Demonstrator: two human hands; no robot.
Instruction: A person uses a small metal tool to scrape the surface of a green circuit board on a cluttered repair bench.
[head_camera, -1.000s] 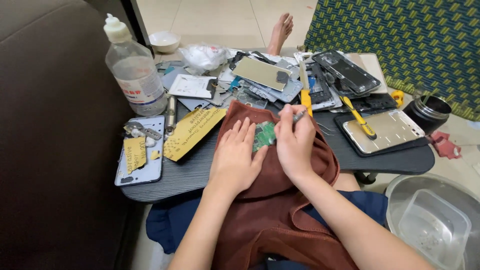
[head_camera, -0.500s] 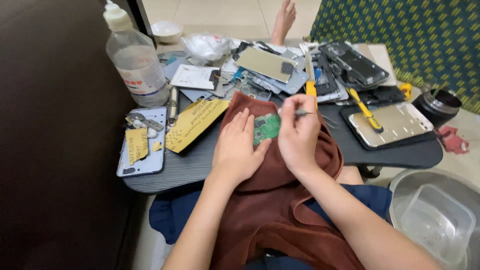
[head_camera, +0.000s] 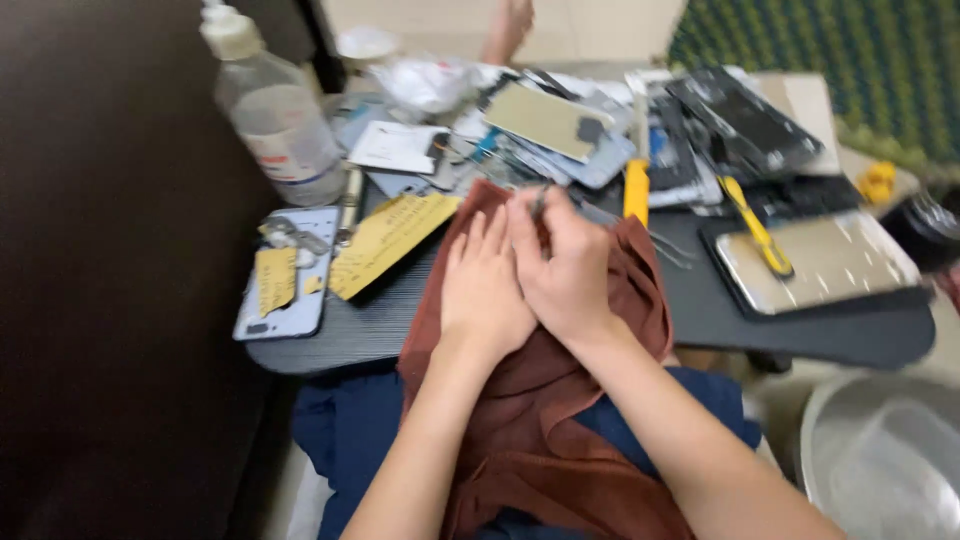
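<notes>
Two hands sit side by side on a rust-brown cloth (head_camera: 560, 420) that drapes from the near edge of the bench (head_camera: 800, 330) down over the lap. The left hand (head_camera: 487, 290) lies flat on the cloth, fingers stretched out and together, gripping nothing. The right hand (head_camera: 567, 265) is just beside it, touching it, with fingers curled and pinched around a thin metal tool (head_camera: 540, 202) that pokes up past the fingertips. Looks like tweezers, but the frame is blurry so I can't tell for sure. Whatever is under the hands is hidden.

Just left of the cloth there's a yellow flat part (head_camera: 390, 242), and further left a pale blue phone back (head_camera: 285, 275) with smaller yellow bits on it. At the far left stands a clear plastic bottle (head_camera: 275, 115) with a white cap. Right of the hands lies a yellow-handled tool (head_camera: 636, 190), and further right a gold phone back plate (head_camera: 825, 262) with a yellow pry tool (head_camera: 757, 228) across it. The far side is a pile of phone parts (head_camera: 600, 130). A metal bowl (head_camera: 885, 455) sits on the floor at the near right.
</notes>
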